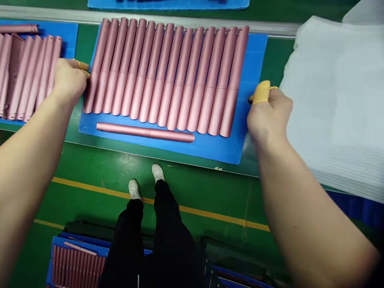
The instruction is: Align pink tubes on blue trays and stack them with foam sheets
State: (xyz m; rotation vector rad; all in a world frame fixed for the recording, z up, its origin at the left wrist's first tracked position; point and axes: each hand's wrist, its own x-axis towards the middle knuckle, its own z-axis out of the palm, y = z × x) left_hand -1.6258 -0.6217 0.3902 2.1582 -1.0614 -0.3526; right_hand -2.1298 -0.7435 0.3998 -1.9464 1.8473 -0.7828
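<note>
A blue plastic sheet (214,150) lies slightly slanted on the green bench, bearing a row of several pink metal tubes (169,76) side by side. One more pink tube (145,132) lies crosswise below the row, nearest me. My left hand (70,79) is closed at the sheet's left edge, close to the leftmost tube. At the right edge, my right hand (268,114) is closed too, its fingertips partly hidden. Yellow finger covers show on both hands. Both hands appear to grip the sheet by its edges.
Another blue sheet (70,34) with pink parts is at the left. White foam sheets (336,104) are stacked at the right. A further blue sheet (168,4) shows at the top. Behind my legs, pink tubes (76,264) lie on blue sheets near the floor.
</note>
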